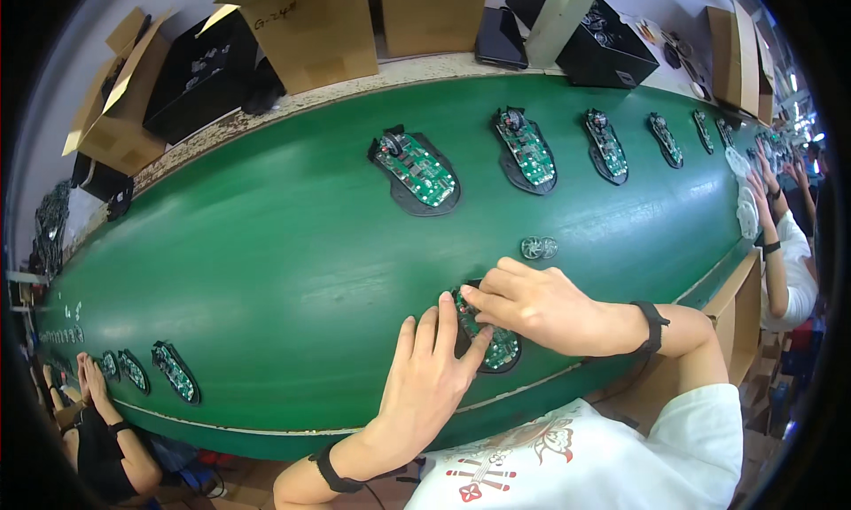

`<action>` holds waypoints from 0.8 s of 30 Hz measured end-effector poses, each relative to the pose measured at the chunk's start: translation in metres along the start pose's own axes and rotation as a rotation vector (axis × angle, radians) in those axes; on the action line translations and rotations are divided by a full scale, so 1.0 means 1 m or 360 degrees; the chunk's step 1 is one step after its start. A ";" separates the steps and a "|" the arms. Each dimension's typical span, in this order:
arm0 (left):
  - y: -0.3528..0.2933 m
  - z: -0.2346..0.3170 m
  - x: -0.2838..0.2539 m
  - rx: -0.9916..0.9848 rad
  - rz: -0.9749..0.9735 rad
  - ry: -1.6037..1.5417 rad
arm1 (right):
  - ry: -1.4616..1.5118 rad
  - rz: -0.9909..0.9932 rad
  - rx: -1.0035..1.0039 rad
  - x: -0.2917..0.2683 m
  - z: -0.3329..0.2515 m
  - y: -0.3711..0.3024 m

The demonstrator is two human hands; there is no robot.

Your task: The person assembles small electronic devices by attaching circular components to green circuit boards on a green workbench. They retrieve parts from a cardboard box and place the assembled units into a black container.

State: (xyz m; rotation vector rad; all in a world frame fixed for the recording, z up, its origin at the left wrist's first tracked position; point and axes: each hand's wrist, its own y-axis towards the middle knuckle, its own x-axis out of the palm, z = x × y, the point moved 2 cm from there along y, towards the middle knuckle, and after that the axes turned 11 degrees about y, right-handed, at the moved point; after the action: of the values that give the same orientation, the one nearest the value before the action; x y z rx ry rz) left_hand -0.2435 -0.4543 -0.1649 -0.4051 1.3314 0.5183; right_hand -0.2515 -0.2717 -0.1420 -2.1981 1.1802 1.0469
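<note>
An opened computer mouse [501,350], a green circuit board on a dark base, lies in front of me on the green work surface. My left hand [424,368] steadies it, with the thumb across the board and the index finger along its left edge. Bent over the board's far end, my right hand [541,306] has its fingertips closed together there. Whatever is between those fingertips is too covered to make out. Two small spoked grey wheels [539,248] lie just beyond my right hand.
Several more opened mice [417,169] stand in a row along the far side. Others [175,373] lie at the lower left, near another person's hands [93,381]. Cardboard boxes [306,31] and black bins [612,45] line the far ledge. More people work at the right.
</note>
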 end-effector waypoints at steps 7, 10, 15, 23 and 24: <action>0.002 -0.001 -0.006 0.0016 -0.0016 -0.0080 | 0.0036 0.0013 -0.0040 0.003 0.004 0.002; 0.005 -0.003 -0.008 0.0030 -0.0043 -0.0103 | 0.0004 -0.0036 0.0005 0.002 -0.002 0.004; 0.005 -0.004 -0.006 0.0078 -0.0049 -0.0095 | -0.0515 0.0252 -0.0174 0.025 -0.010 -0.019; 0.006 -0.005 -0.004 0.0072 -0.0034 -0.0054 | -0.0706 0.0118 -0.0088 0.022 -0.014 -0.015; 0.007 -0.007 -0.003 0.0085 -0.0050 -0.0086 | -0.0653 0.0075 -0.0061 0.021 -0.009 -0.008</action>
State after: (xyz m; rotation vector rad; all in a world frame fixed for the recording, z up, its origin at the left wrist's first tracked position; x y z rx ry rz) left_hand -0.2540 -0.4528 -0.1632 -0.3650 1.2819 0.4633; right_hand -0.2332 -0.2840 -0.1524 -1.8643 1.0326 1.4636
